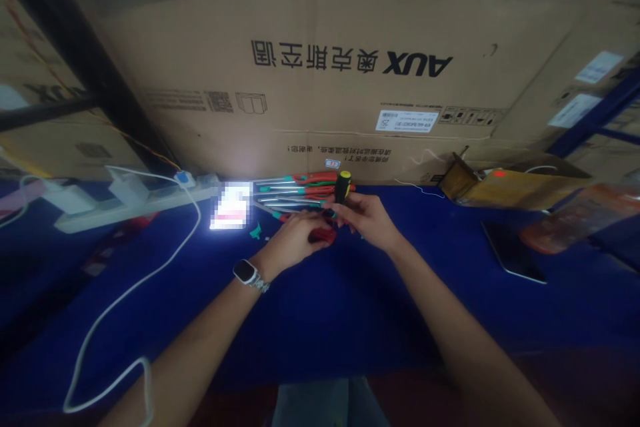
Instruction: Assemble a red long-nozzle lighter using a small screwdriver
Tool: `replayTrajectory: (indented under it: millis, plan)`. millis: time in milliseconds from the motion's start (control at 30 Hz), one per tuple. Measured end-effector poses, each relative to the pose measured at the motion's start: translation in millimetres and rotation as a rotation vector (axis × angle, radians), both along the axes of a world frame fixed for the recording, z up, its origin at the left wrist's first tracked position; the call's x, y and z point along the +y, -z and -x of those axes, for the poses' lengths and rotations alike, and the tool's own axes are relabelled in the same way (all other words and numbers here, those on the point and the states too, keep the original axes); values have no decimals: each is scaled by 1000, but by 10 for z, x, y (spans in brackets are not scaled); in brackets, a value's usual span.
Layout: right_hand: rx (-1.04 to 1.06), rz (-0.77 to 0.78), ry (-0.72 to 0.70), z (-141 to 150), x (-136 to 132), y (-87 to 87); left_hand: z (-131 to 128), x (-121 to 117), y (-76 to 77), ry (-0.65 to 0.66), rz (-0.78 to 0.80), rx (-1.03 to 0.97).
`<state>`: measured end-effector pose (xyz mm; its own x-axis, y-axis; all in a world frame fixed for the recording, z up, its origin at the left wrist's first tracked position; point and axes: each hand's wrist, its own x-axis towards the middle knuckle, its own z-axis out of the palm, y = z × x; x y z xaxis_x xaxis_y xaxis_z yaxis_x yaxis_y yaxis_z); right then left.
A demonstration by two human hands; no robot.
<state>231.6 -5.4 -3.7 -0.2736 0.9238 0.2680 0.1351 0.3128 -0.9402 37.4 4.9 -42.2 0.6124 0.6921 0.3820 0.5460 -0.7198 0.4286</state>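
Observation:
My left hand (296,241), wearing a watch (246,272) at the wrist, is closed around a red handle (324,235) that looks like that of a stick lighter. Most of this piece is hidden by my fingers. My right hand (369,219) grips a screwdriver with a black and yellow handle (343,187), held upright, its lower end over the red piece. Whether its tip touches cannot be made out. Just behind both hands lie several red and green stick lighters (315,179) with long metal stems pointing left. Small green scraps (256,231) rest beside my left hand.
A lit phone (233,207) lies left of the lighters, near a white power strip (135,203) with a trailing white cable (135,290). Large cardboard boxes (320,100) wall the back of the blue table (345,320). Rightward are a small open box (520,188), a dark tablet-like device (510,253) and a bottle (575,220).

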Motion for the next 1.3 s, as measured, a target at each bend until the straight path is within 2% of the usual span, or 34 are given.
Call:
replayTrajectory:
  millis: [167, 267, 400, 500, 633, 700, 867, 967, 1167, 1300]
  plan:
    - [3, -105, 102, 59, 69, 79, -1, -32, -32, 5, 57, -56]
    - [-58, -180, 185, 139, 82, 111, -36, -44, -25, 5, 160, -271]
    - [-34, -228, 258, 209, 68, 124, -157, -12, 31, -90, 325, -610]
    - [-19, -249, 296, 220, 62, 138, -251, 18, 58, -134, 406, -741]
    - [-37, -222, 335, 191, 61, 157, -288, 6, 15, -149, 364, -713]
    - [-38, -190, 311, 153, 54, 151, -274, -14, -21, -134, 319, -657]
    - [-7, -85, 42, -18, 32, 97, -240, -30, -53, -74, 293, -537]
    - [-18, -44, -56, -100, 15, 54, -224, -13, -37, -30, 306, -498]
    - [76, 26, -45, -63, -52, -52, -171, 35, -14, 70, 347, -487]
    - [115, -51, 8, 9, -25, -20, -178, 29, -15, 44, 337, -516]
